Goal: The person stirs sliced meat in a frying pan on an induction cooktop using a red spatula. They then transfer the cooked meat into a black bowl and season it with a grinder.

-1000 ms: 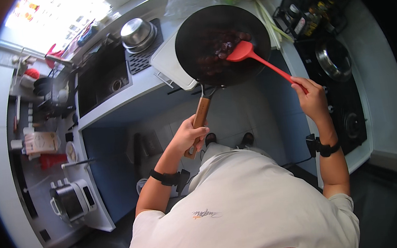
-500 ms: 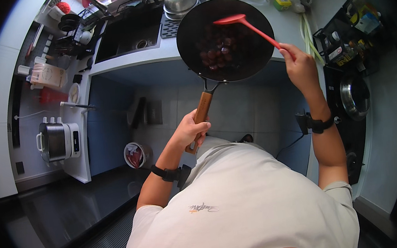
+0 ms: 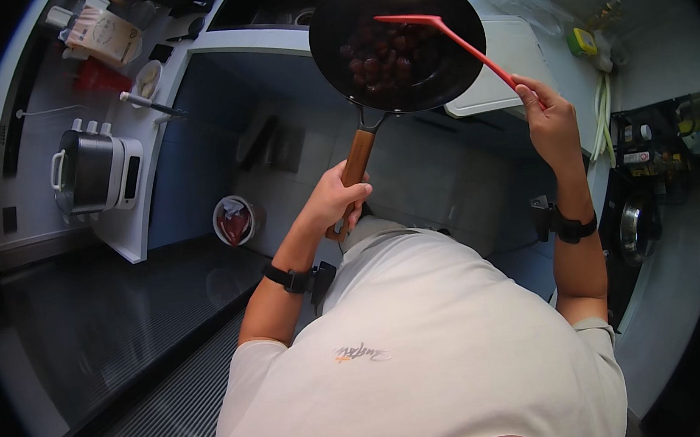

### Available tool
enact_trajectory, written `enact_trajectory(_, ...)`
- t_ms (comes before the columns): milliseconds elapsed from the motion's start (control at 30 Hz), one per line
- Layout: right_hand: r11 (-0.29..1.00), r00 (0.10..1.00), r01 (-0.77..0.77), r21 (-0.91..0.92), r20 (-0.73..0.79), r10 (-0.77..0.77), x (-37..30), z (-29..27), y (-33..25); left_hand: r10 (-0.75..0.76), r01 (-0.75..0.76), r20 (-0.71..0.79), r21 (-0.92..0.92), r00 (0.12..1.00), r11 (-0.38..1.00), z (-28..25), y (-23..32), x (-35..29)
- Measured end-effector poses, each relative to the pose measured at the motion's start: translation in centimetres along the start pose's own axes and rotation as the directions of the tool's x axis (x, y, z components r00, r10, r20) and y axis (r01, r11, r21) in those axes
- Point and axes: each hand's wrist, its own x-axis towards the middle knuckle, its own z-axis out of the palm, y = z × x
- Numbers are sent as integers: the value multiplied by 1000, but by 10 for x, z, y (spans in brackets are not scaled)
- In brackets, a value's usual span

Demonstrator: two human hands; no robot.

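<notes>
My left hand (image 3: 337,197) is closed round the wooden handle of a dark wok (image 3: 445,72), which hangs in front of me, raised off the counter. Dark reddish, roundish food pieces (image 3: 377,69) lie bunched in the wok's bottom; their kind is hard to make out. My right hand (image 3: 553,124) grips the end of a red spatula (image 3: 469,48). The spatula's head is inside the wok, above the pieces, tilted edge-on; whether it touches them I cannot tell.
A white cutting board (image 3: 512,56) lies on the counter behind the wok, right of it. The sink (image 3: 259,6) is at the back left. An electric cooker (image 3: 93,173) stands on the left counter, and a bin (image 3: 235,220) on the floor. A lidded pan (image 3: 637,231) sits far right.
My view has turned, so the room swings round and the cutting board shows. The wok stays in my left hand, the spatula in my right; its head looks thinner, tilted more edge-on.
</notes>
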Motion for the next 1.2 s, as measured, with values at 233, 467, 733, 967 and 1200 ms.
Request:
enact_trajectory(233,874,967,-253,414,107,230,28,74,-29,35,-37,-47,-55,998,998,-78,10,-12)
enact_trajectory(467,686,906,-422,593,309,290,40,127,-53,43,-56,-127,-100,991,993,-141,12,-27)
enact_trajectory(733,585,882,-463,666,410,232,74,151,-68,43,-78,-200,-171,979,982,-168,13,-24)
enact_trajectory(967,671,848,-454,587,515,124,130,180,-68,25,-88,-284,-210,959,974,-175,26,-6)
enact_trajectory(1200,676,766,-506,536,640,65,202,212,-55,-27,-69,-393,-226,919,972,-170,59,24)
